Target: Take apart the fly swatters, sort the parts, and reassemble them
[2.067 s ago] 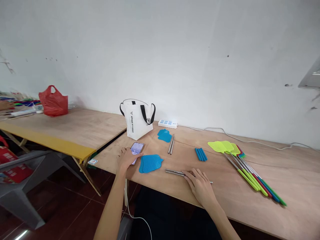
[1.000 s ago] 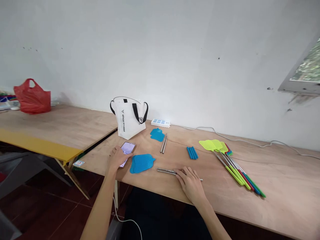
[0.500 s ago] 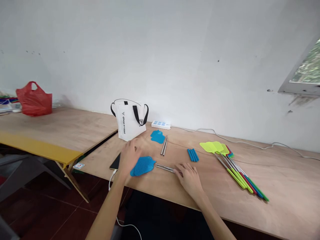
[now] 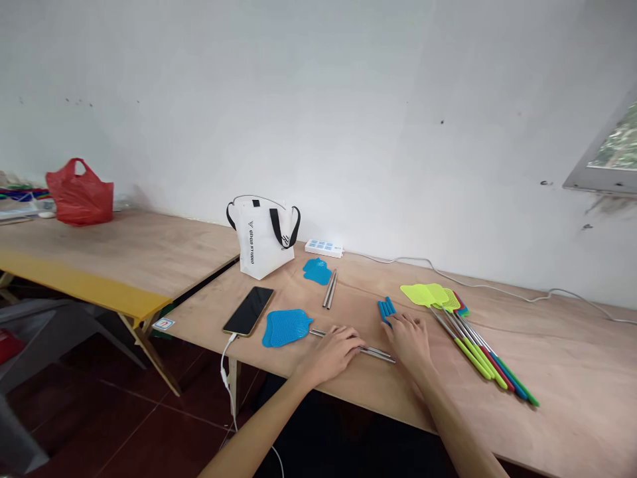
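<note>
My left hand (image 4: 329,352) lies with curled fingers over a thin metal rod (image 4: 378,353) near the front edge of the wooden table (image 4: 572,372). The rod runs from a blue mesh swatter head (image 4: 286,327) toward the right. With fingers stretched forward, my right hand (image 4: 411,337) touches a small bundle of blue handle sleeves (image 4: 384,307) with its fingertips. A dark-screened phone (image 4: 249,310) lies to the left of the blue head, with a white cable hanging from it.
A white tote bag (image 4: 263,240), a power strip (image 4: 323,247), a second blue head (image 4: 317,271) and two more rods (image 4: 330,289) sit further back. Finished swatters (image 4: 472,335) in several colours lie at right. A red bag (image 4: 79,192) sits on the yellow-edged table (image 4: 84,285) at left.
My left hand left the phone, whose screen went dark, and crossed right onto the metal rod. My right hand came off the rod and moved forward to the blue sleeves.
</note>
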### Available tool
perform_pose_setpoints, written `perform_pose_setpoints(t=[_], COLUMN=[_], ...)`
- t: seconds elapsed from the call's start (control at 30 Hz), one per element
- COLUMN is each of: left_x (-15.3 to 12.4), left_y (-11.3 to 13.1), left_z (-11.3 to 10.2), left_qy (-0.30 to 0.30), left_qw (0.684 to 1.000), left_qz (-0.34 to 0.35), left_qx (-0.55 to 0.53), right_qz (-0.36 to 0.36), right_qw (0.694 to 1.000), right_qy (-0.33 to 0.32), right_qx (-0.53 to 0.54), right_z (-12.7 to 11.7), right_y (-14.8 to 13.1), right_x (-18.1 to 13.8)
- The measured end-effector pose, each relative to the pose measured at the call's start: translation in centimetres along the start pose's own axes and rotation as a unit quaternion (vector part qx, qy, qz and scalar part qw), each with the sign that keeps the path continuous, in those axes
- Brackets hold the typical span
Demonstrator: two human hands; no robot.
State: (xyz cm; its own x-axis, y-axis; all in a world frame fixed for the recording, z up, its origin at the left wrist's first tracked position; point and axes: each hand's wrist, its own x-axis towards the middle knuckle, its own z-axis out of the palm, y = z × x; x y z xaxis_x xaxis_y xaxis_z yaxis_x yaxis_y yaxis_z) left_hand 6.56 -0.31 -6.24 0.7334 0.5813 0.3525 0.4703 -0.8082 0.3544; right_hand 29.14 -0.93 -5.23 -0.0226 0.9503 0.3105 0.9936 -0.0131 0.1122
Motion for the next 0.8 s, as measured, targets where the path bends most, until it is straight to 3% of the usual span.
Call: perform_pose_setpoints(t=[0.2, 0.53, 0.8], left_x=[-0.1, 0.1, -0.1], left_y=[0.0, 0.0, 0.1], left_z=[0.0, 0.3, 0.2], left_qy=[-0.004, 0.021, 0.04], left_qw=[1.0, 1.0, 0.998], left_qz=[0.022, -0.012, -0.04], left_qx=[-0.003, 0.012, 0.019], right_qz=[0.035, 0.076, 0.077], right_qw=[0.999, 0.986, 0.973], right_qy=[-0.008, 0.055, 0.051], right_qx=[0.012, 0.136, 0.214], right_z=[-0.4, 2.9, 4.0], right_y=[-0.3, 3.6, 5.0], right_x=[0.4, -3.9, -4.0])
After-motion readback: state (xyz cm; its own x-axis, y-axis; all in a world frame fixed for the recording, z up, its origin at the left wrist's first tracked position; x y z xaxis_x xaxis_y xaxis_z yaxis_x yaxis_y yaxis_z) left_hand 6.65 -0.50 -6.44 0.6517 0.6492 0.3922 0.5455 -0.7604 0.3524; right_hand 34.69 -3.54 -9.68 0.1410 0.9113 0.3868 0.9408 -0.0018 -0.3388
